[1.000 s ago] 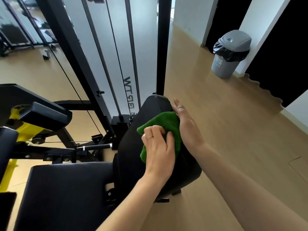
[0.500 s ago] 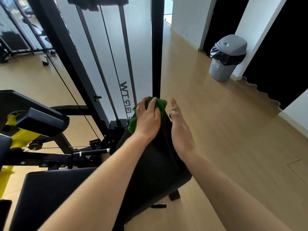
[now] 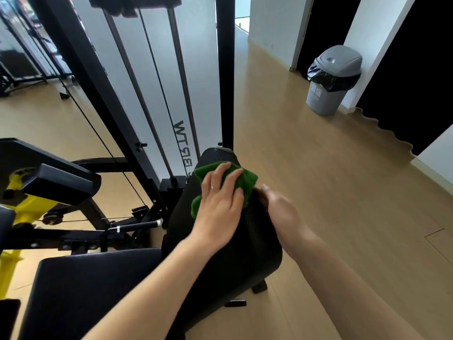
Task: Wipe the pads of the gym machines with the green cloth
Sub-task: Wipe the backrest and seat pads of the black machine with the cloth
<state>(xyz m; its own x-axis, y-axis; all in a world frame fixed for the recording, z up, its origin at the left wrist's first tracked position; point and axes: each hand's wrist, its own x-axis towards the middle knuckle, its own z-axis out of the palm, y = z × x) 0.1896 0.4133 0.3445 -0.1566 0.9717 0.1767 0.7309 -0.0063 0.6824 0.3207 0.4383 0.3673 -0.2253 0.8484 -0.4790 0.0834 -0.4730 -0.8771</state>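
I see my left grip (image 3: 220, 204) lying flat, fingers straight, on the green cloth (image 3: 247, 182), pressing it against the upper part of the black back pad (image 3: 247, 244). My right grip (image 3: 282, 212) rests against the pad's right edge, blurred. The seat pad (image 3: 81, 290) sits lower left; a grey bin (image 3: 331, 84) stands well apart on the wooden floor (image 3: 318, 192).

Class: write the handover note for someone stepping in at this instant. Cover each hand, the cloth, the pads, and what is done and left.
Left hand: flat, pressing the green cloth near the top of the back pad.
Right hand: open, resting on that pad's right edge.
Done: cannot tell how much is wiped.
Left: rest of back pad, seat pad, small pad on the yellow arm.
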